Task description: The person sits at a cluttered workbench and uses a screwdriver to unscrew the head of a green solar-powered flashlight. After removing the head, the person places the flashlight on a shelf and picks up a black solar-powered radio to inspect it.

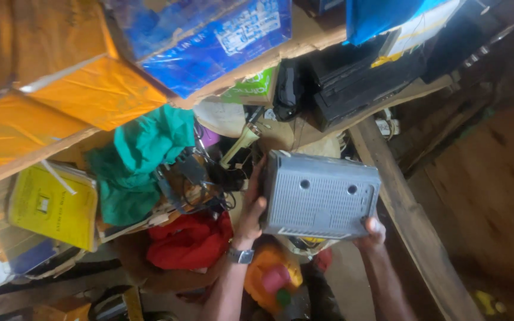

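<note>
Both hands hold a grey box, a flat plastic device case with a perforated face and two round holes, at the middle of the view, above a cluttered shelf. Its long axis runs roughly left to right across the picture, dipping slightly toward the right. The perforated broad face is turned toward the camera; the far end points toward the wooden beam on the right.

The left hand grips the box's left short edge, fingers wrapped around the side and thumb along the near corner; a watch sits on that wrist. The right hand clasps the lower right corner from beneath, only fingertips and part of the palm showing.

Left of the box lie a green cloth, a tangle of wires and metal parts and a red cloth, all near the left hand. A yellow booklet lies further left. Above, orange sheets and a blue carton overhang the shelf, and a black device sits just beyond the box's upper edge. An orange toy lies below, between the forearms.

Room is tight on the left and above, where clutter crowds close. The beam runs diagonally just beside the box's right end. Beyond the beam, to the right, brown floor lies open.
</note>
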